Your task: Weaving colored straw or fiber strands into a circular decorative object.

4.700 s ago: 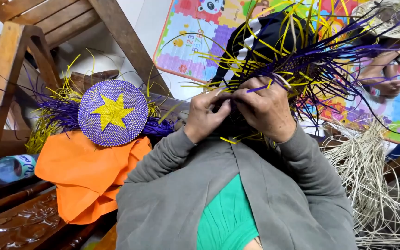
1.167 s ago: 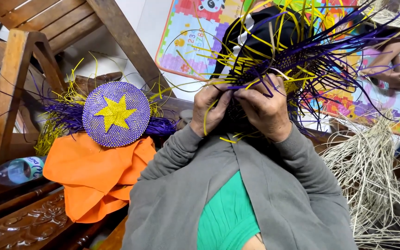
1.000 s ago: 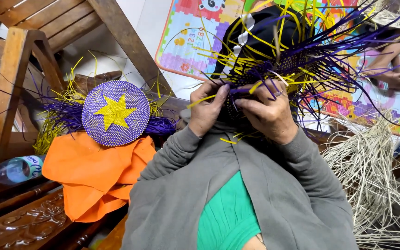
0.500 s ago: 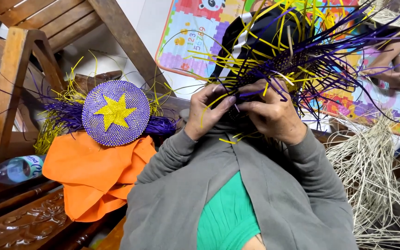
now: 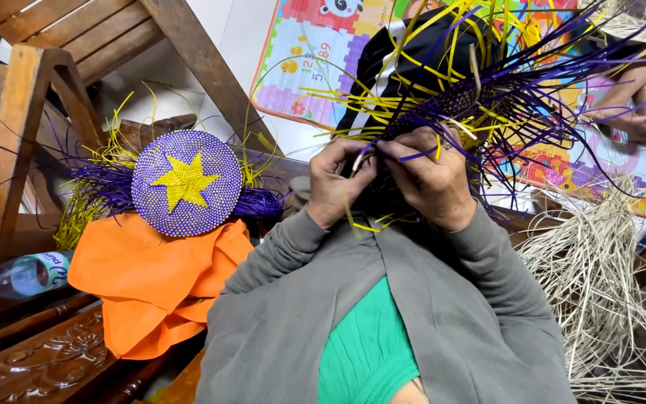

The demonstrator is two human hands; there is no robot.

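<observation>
Head view: left hand [image 5: 336,185] and right hand [image 5: 428,179] pinch strands of a purple-and-yellow woven straw piece [image 5: 480,97], apparently unfinished, held right of a round purple woven disc with yellow star [image 5: 186,182].

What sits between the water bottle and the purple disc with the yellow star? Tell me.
In the head view, the orange cloth fills that stretch: it spreads from beside the water bottle up to the woven purple disc, which rests on its upper edge.
</observation>
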